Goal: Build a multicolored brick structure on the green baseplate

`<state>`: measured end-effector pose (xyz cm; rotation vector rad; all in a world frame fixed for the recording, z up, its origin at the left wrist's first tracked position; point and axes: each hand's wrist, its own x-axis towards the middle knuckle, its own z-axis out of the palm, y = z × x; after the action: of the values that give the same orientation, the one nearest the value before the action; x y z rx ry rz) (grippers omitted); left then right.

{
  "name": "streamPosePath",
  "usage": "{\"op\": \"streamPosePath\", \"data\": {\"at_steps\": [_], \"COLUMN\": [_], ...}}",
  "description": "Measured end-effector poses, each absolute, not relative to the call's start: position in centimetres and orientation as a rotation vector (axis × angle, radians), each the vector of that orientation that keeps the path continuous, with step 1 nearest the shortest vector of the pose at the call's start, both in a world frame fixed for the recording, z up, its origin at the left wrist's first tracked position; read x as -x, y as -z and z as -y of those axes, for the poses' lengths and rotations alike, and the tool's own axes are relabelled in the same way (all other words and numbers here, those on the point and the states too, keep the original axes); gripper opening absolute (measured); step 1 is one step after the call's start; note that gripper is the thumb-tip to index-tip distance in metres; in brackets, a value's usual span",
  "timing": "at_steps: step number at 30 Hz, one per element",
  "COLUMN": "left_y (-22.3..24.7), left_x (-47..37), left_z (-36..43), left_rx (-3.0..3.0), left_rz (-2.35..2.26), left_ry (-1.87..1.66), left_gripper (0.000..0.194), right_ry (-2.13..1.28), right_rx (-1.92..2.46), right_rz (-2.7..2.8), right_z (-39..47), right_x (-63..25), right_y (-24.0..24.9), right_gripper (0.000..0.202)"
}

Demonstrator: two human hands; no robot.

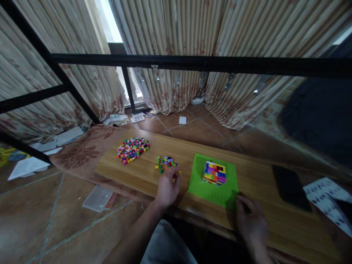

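Note:
My left hand reaches over a small group of loose toy bricks, its fingers curled together among the nearest ones. A yellow brick shows by the fingertips; whether it is gripped I cannot make out. To the right lies a green studded baseplate, carrying a low block built of multicoloured bricks. At the plate's near right corner is my right hand, with bent fingers closed at its edge.
A larger heap of tiny bricks lies on the left of the wooden board. Toward the right are a dark flat object and a printed sheet. A black metal rail crosses beyond the board. A clear plastic box sits on the tiled floor.

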<state>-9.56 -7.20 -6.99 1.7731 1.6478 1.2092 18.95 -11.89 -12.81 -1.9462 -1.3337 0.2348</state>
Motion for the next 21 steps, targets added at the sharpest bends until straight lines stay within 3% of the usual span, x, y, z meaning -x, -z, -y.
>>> {"op": "streamPosePath", "data": {"at_steps": [6,21], "left_y": [5.3,6.0], "left_x": [4.4,0.0], "left_z": [6.3,3.6], "left_rx": [-1.784,-2.356], "left_rz": [-1.340,-1.335], "left_ry": [-1.203,-1.036], "left_gripper": [0.022,0.013], "right_ry": [-0.220,-0.207], "right_rx": [1.833,1.732], "right_rz": [1.356,1.399], "right_z": [11.9,12.0], "right_x": [-18.5,-17.7], "right_y": [12.8,12.5], "right_gripper": [0.038,0.029]}}
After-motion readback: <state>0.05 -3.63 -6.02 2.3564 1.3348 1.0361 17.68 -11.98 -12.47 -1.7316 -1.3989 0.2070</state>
